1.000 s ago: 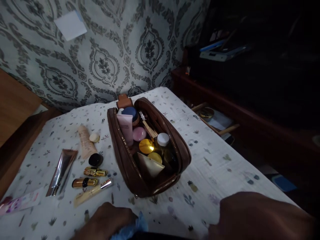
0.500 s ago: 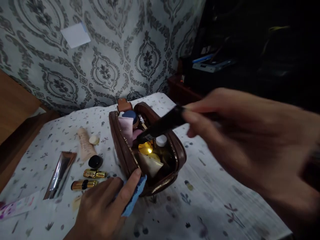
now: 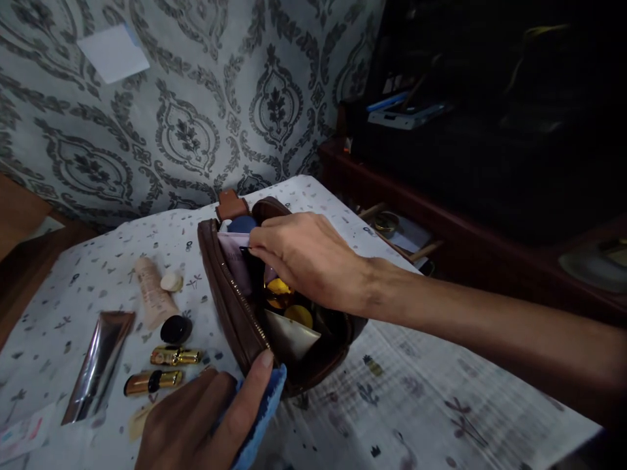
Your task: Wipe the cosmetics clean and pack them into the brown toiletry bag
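A brown zip toiletry bag (image 3: 220,307) stands unzipped on the patterned cloth, filled with cosmetics. Inside it are a pale pink tube (image 3: 234,261), a blue lid (image 3: 242,225), a shiny gold round item (image 3: 279,292) and a cream-coloured tube (image 3: 292,336). My right hand (image 3: 313,261) reaches into the bag with its fingers closed on a slim black tube (image 3: 244,249); only a dark bit of it shows. My left hand (image 3: 210,418) is curled round a blue cloth (image 3: 262,411), its index finger against the bag's zipped rim.
Left of the bag lie a beige tube (image 3: 155,294), a round cream cap (image 3: 171,281), a black cap (image 3: 176,329), two gold lipsticks (image 3: 175,356) and a silver tube (image 3: 98,365). Patterned wallpaper (image 3: 196,117) rises behind. Dark red furniture (image 3: 353,176) stands at the right.
My right hand has moved left and down into the bag, taking the black tube with it. My left hand keeps its place at the rim. The view has shifted slightly right.
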A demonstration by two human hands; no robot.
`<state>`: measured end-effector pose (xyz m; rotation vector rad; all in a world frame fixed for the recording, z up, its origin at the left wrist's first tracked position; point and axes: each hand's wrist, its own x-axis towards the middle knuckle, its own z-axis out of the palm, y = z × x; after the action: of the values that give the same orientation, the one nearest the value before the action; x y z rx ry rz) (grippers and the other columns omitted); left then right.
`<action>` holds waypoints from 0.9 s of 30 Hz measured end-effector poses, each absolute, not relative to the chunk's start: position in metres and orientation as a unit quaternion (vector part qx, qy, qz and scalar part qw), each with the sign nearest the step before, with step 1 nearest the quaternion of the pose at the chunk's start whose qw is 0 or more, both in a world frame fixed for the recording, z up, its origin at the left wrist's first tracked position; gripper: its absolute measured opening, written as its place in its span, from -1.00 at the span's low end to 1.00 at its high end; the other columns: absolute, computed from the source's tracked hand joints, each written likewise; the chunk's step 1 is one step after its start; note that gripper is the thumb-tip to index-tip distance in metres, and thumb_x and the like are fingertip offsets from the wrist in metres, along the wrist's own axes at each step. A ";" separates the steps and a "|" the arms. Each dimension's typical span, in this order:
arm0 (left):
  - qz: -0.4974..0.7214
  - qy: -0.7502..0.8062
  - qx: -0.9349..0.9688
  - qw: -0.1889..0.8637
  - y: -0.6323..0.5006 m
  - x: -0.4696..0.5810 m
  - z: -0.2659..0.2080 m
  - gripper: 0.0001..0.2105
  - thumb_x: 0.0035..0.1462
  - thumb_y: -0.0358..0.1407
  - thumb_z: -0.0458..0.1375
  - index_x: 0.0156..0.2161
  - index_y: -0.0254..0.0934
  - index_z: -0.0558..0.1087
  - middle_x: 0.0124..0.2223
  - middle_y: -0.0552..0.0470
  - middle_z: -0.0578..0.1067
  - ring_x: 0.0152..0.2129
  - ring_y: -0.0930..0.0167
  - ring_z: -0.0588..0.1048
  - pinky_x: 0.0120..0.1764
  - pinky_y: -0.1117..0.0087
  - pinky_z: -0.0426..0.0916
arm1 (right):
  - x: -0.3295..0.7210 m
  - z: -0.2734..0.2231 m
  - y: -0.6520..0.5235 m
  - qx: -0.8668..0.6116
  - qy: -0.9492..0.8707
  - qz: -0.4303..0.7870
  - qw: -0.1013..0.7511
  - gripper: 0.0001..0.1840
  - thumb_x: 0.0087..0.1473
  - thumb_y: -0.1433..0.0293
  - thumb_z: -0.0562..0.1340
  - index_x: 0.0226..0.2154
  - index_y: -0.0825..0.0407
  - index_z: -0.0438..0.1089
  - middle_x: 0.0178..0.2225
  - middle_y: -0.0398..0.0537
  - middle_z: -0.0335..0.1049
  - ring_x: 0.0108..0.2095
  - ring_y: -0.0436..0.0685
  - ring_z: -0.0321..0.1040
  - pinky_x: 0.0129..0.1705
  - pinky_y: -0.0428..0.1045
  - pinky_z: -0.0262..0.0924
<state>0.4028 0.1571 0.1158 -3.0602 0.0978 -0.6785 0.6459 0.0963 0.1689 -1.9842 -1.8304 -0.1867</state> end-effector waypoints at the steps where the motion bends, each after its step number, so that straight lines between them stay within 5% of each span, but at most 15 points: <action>1: -0.219 0.034 -0.975 0.004 0.158 0.403 0.115 -0.42 0.34 -0.20 -0.04 0.38 -0.36 0.03 -0.44 0.00 0.51 -0.60 0.42 0.47 -0.54 0.43 0.37 | 0.645 0.171 0.098 -0.723 -0.661 -0.060 0.191 -0.79 0.18 0.47 0.17 -0.49 0.09 0.39 -0.49 -0.12 0.39 -0.41 0.04 0.39 -0.40 -0.10 0.07; 5: -0.234 0.044 -0.971 0.018 0.157 0.404 0.116 -0.44 0.33 -0.24 -0.02 0.37 -0.38 0.07 -0.43 -0.01 0.53 -0.59 0.43 0.48 -0.53 0.46 0.40 | 0.641 0.181 0.101 -0.729 -0.674 -0.038 0.115 -0.90 -0.02 0.60 0.27 -0.46 0.10 0.41 -0.45 -0.06 0.46 -0.34 0.14 0.45 -0.37 -0.07 0.13; 11: -0.228 0.014 -0.973 0.032 0.151 0.404 0.118 -0.43 0.34 -0.34 -0.06 0.41 -0.30 -0.04 -0.45 0.02 0.50 -0.58 0.41 0.47 -0.52 0.41 0.41 | 0.639 0.188 0.100 -0.704 -0.703 -0.039 0.093 -0.79 -0.07 0.64 0.29 -0.31 0.13 0.45 -0.34 0.02 0.51 -0.28 0.18 0.46 -0.35 -0.05 0.15; 15: -0.253 0.010 -0.967 0.031 0.149 0.404 0.119 -0.46 0.35 -0.32 -0.06 0.39 -0.30 0.01 -0.47 0.03 0.49 -0.58 0.41 0.46 -0.50 0.40 0.42 | 0.643 0.186 0.095 -0.701 -0.696 -0.050 0.146 -0.91 0.11 0.56 0.21 -0.33 0.15 0.44 -0.36 -0.02 0.48 -0.31 0.10 0.44 -0.33 -0.06 0.15; 21: -0.266 0.007 -0.963 0.052 0.151 0.401 0.117 -0.49 0.41 -0.18 -0.13 0.39 -0.26 0.04 -0.41 -0.01 0.53 -0.45 0.37 0.53 -0.43 0.37 0.43 | 0.633 0.192 0.054 -0.656 -0.706 -0.048 0.261 -0.73 0.27 0.49 0.08 -0.38 0.07 0.45 -0.35 -0.07 0.45 -0.31 0.05 0.40 -0.28 -0.05 0.28; 27: -0.299 0.000 -0.953 0.039 0.149 0.404 0.114 -0.50 0.37 -0.42 -0.16 0.38 -0.29 0.07 -0.42 -0.01 0.52 -0.45 0.35 0.52 -0.41 0.33 0.43 | 0.611 0.153 0.009 -0.617 -0.711 0.002 0.338 -0.83 0.22 0.41 0.20 -0.31 -0.12 0.51 -0.34 -0.09 0.52 -0.12 0.18 0.44 -0.04 0.08 0.42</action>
<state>0.4037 0.1494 0.1139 -2.9227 -0.0012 -0.9162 0.6109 0.0086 0.1527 -1.6089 -1.8515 0.0056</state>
